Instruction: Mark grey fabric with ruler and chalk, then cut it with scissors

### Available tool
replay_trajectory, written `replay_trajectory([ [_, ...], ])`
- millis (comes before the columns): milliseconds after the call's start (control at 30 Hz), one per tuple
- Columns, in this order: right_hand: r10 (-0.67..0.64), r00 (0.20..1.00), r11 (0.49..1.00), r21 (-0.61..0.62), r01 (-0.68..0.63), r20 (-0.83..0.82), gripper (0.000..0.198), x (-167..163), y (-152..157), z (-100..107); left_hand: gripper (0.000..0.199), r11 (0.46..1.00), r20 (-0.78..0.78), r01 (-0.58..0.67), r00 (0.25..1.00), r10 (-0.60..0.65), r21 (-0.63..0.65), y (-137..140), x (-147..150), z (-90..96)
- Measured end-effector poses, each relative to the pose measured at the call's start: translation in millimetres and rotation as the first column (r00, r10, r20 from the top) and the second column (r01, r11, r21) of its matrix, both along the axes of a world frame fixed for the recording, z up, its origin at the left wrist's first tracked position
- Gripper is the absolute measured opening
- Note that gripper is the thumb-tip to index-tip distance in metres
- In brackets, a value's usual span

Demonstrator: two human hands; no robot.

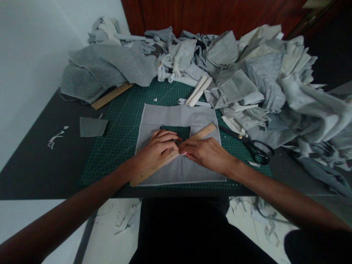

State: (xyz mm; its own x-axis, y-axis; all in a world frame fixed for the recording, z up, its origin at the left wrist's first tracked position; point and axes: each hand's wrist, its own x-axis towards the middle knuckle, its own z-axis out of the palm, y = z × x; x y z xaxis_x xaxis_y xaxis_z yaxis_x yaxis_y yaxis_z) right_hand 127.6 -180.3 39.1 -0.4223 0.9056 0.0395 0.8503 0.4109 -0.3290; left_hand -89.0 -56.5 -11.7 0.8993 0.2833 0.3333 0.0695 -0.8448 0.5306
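Observation:
A grey cloth square (198,170) with stitched edges lies on a green cutting mat (115,150). Near its middle is a rectangular cut-out (178,131) where the mat shows through. A wooden ruler (150,173) crosses the cloth diagonally. My left hand (158,146) rests over the ruler and cloth, its fingers stretched out toward the cut-out. Against the ruler's middle, my right hand (203,152) has its fingers closed in a pinch. A small pale bit shows under those fingertips, too little to name. The fingertips of both hands nearly meet.
Black-handled scissors (250,145) lie right of the cloth. Heaped grey and white fabric (236,84) fills the back and right. Two pale rolls (199,91) sit beyond the cloth. At left are another wooden ruler (112,95) and a grey scrap (92,127).

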Motion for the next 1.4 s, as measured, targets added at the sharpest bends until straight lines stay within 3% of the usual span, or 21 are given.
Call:
replay_trajectory([
  [400, -0.076, 0.992, 0.996, 0.050, 0.071, 0.097, 0.012, 31.4, -0.1, 1.3, 0.026, 1.000, -0.004, 0.016, 1.000, -0.016, -0.018, 1.4, -0.7, 2.9],
  [667, -0.057, 0.993, 0.997, 0.059, 0.051, 0.104, 0.013, 36.6, 2.3, 4.9, 0.024, 0.995, 0.027, -0.004, 1.000, 0.001, 0.102, -1.6, -1.4, 3.0],
  [733, -0.043, 0.996, 0.998, 0.052, 0.039, 0.072, 0.013, 39.9, 3.7, 3.9, 0.024, 0.982, 0.044, -0.057, 0.998, 0.049, 0.182, -4.8, -2.5, 9.8],
  [867, 0.018, 0.987, 0.998, 0.060, -0.008, -0.159, 0.014, 56.5, 3.9, -3.7, 0.024, 0.936, -0.032, -0.198, 0.976, 0.217, 0.292, -22.9, -18.7, 30.6],
  [933, 0.001, 0.978, 0.993, 0.113, 0.023, -0.208, 0.017, 67.5, 1.4, -10.2, 0.039, 0.918, -0.135, -0.240, 0.946, 0.294, 0.314, -36.0, -34.6, 36.0],
  [1000, -0.040, 0.978, 0.986, 0.152, 0.073, -0.205, 0.018, 77.6, -1.8, -17.1, 0.048, 0.895, -0.193, -0.276, 0.914, 0.358, 0.351, -48.9, -51.8, 34.9],
  [1167, -0.075, 0.981, 0.980, 0.168, 0.105, -0.176, 0.017, 91.9, -3.1, -26.6, 0.025, 0.883, -0.171, -0.349, 0.894, 0.414, 0.314, -67.5, -74.6, 23.2],
  [1267, -0.051, 0.989, 0.981, 0.177, 0.075, -0.136, 0.018, 93.8, -1.9, -21.7, 0.017, 0.887, -0.109, -0.346, 0.913, 0.394, 0.305, -66.2, -73.0, 22.5],
  [1400, 0.000, 0.987, 0.994, 0.107, 0.018, -0.163, 0.019, 90.2, -16.3, -11.6, 0.015, 0.920, -0.073, -0.217, 0.965, 0.254, 0.325, -59.4, -70.3, 25.1],
])
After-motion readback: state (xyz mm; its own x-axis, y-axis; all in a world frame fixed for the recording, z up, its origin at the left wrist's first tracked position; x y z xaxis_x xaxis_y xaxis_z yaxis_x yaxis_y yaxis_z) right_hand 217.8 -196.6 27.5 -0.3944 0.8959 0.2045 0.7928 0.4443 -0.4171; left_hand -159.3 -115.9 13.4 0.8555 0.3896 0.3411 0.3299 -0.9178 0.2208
